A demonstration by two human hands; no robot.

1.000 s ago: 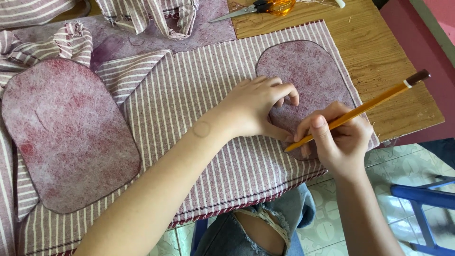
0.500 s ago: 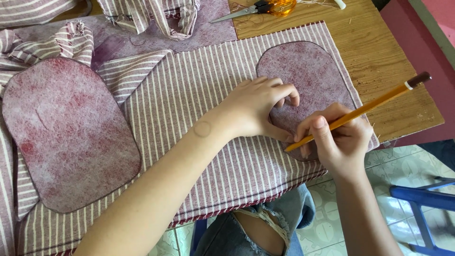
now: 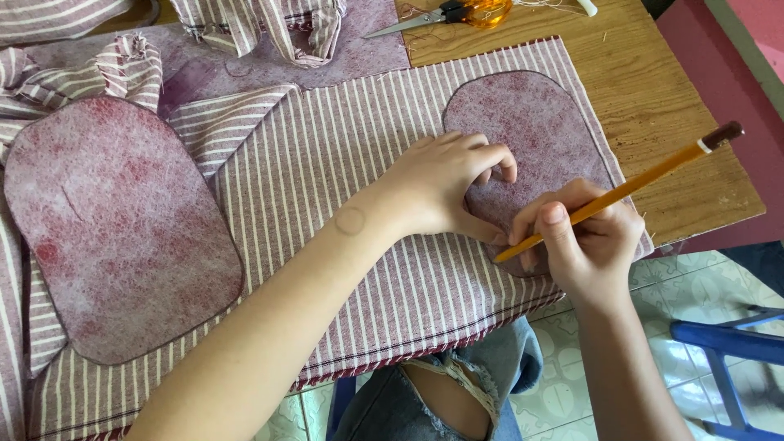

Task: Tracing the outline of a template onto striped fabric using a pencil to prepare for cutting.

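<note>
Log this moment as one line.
left hand: pressing small pink pattern piece flat | right hand: holding yellow pencil, tip at piece's lower edge | under: striped fabric | nearby: scissors

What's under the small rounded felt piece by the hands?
The small felt piece lies on the striped cloth, which rests on the wooden table. The left hand presses on it; the cloth beneath it is hidden.

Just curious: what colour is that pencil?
Yellow-orange wooden pencil with a dark end, held in the right hand; head view.
</note>
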